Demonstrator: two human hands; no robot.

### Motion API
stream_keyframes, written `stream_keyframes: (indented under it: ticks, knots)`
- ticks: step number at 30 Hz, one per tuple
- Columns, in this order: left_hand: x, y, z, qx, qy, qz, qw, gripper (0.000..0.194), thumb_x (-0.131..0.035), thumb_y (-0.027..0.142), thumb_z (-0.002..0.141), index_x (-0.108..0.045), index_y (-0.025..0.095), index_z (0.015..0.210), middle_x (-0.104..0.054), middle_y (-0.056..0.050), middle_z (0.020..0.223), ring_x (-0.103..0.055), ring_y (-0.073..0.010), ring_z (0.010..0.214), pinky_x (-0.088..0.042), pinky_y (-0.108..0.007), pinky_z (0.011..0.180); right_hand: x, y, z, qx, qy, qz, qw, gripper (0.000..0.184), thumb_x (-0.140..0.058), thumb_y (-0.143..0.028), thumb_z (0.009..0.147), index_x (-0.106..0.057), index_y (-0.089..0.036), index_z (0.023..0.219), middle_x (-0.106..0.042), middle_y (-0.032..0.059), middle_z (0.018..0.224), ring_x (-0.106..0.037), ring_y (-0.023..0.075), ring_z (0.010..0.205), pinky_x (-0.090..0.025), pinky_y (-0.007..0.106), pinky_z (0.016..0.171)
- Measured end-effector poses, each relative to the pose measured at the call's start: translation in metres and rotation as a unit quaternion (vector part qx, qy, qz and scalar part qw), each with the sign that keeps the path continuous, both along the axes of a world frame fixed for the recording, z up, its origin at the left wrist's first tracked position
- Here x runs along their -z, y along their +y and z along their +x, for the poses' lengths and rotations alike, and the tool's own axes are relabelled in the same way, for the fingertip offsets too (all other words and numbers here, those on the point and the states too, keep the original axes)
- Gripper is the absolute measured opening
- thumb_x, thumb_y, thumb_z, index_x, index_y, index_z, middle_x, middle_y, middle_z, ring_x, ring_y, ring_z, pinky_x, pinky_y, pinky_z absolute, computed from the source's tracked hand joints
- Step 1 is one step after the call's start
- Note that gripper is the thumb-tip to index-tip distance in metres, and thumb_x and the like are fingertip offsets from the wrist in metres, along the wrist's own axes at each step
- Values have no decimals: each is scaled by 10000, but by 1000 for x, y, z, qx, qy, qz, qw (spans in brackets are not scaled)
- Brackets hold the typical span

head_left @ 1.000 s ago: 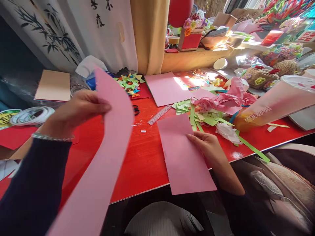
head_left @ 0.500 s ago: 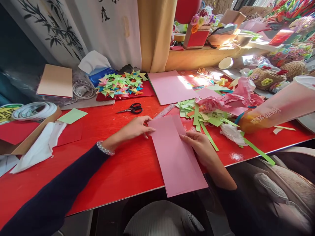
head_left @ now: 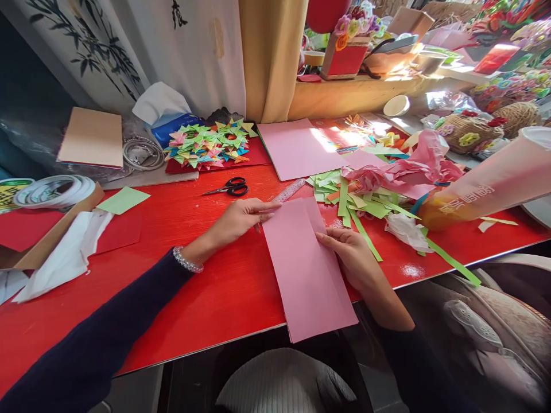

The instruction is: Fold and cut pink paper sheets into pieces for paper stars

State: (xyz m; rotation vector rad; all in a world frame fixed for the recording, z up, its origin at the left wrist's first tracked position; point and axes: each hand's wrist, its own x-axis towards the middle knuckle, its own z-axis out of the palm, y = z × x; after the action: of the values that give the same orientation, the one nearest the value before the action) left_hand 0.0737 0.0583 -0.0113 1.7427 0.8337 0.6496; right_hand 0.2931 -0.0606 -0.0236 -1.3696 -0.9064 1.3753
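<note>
A folded sheet of pink paper (head_left: pixel 310 269) lies at a slant on the red table, its lower end sticking out past the front edge. My right hand (head_left: pixel 359 261) grips the paper's right side, thumb on top and fingers beneath. At the top left corner, my left hand (head_left: pixel 239 222) pinches the paper between thumb and fingers. Just beyond that corner lies a clear ruler (head_left: pixel 291 189), partly covered by the paper. Black-handled scissors (head_left: pixel 230 186) rest on the table behind my left hand.
Green paper strips (head_left: pixel 370 201) and crumpled pink paper (head_left: pixel 413 172) are heaped to the right, beside a tilted plastic cup (head_left: pixel 486 183). Folded paper stars (head_left: pixel 210 143) and a pink sheet stack (head_left: pixel 297 149) sit at the back. A cardboard box (head_left: pixel 55 232) stands at left.
My left fingers have slid slightly right and up along the top corner of the pink paper. The paper's lower right corner has shifted a little left. My right hand keeps its grip.
</note>
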Motion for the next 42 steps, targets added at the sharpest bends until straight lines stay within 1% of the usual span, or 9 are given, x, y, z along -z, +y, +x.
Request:
stream_keyframes:
  ticks: [5,7,12,18,21,25,31,37,42]
  knots:
    - [-3,0,-1,30,13,51,998,496,-665,329,806,-564,234,1282,-587,-62,1299,-538,-200,1141,-416,-334,968,-3,-2,-1,-10,14,-4,1000,265,-690,-410,777,-734,-204,938,-727,31,837,-645,161,698,-484,240,597]
    - [-2,0,-1,32,17,62,997,490,-670,323,803,-568,242,1276,-572,-56,1325,-526,-206,1164,-399,-349,991,-3,-2,-1,-14,18,-8,1000,265,-689,-412,776,-733,-206,935,-727,29,833,-651,166,695,-489,245,594]
    - [0,-2,1,25,17,56,998,432,-675,347,797,-625,213,1205,-639,-66,1196,-574,-195,1056,-439,-334,917,0,-2,-1,-12,15,-9,1000,263,-705,-419,753,-738,-219,919,-729,21,824,-649,172,684,-485,249,580]
    - [-2,-6,3,-14,-22,-1,1000,372,-676,345,797,-673,192,1137,-669,-65,1157,-594,-175,1014,-462,-298,874,-1,-3,-2,-6,11,2,1000,256,-694,-412,768,-742,-215,925,-731,24,847,-650,165,713,-483,240,603]
    - [-1,-6,3,-52,-28,-7,998,334,-691,338,783,-700,206,1089,-700,-46,1074,-597,-135,854,-465,-261,758,-3,-3,-2,-7,10,3,1000,261,-691,-407,777,-741,-207,936,-729,28,830,-644,157,695,-478,231,589]
    - [2,-5,4,-88,-47,-25,995,319,-687,350,779,-713,200,1059,-696,-29,864,-487,-89,608,-404,-236,565,-4,-3,-2,-7,12,0,1000,243,-683,-403,787,-740,-218,934,-732,23,843,-648,161,697,-480,235,599]
    - [-4,-8,7,-67,-47,-60,995,410,-722,312,740,-639,134,1100,-563,20,705,-482,-76,579,-402,-211,524,-1,-3,-1,-2,38,8,999,206,-692,-367,794,-743,-220,929,-727,15,841,-640,139,716,-480,206,613]
    - [-5,-11,9,-62,-46,-57,995,337,-725,319,730,-640,124,991,-567,17,701,-482,-70,551,-412,-213,520,2,-2,0,0,32,1,999,210,-712,-375,774,-748,-226,918,-726,11,815,-638,136,701,-478,200,587]
    - [-3,-11,8,-65,-47,-53,995,292,-708,309,752,-650,129,974,-562,22,677,-480,-65,533,-408,-211,523,2,-2,1,-1,29,4,1000,204,-711,-378,769,-750,-229,903,-729,12,818,-642,150,693,-482,217,586]
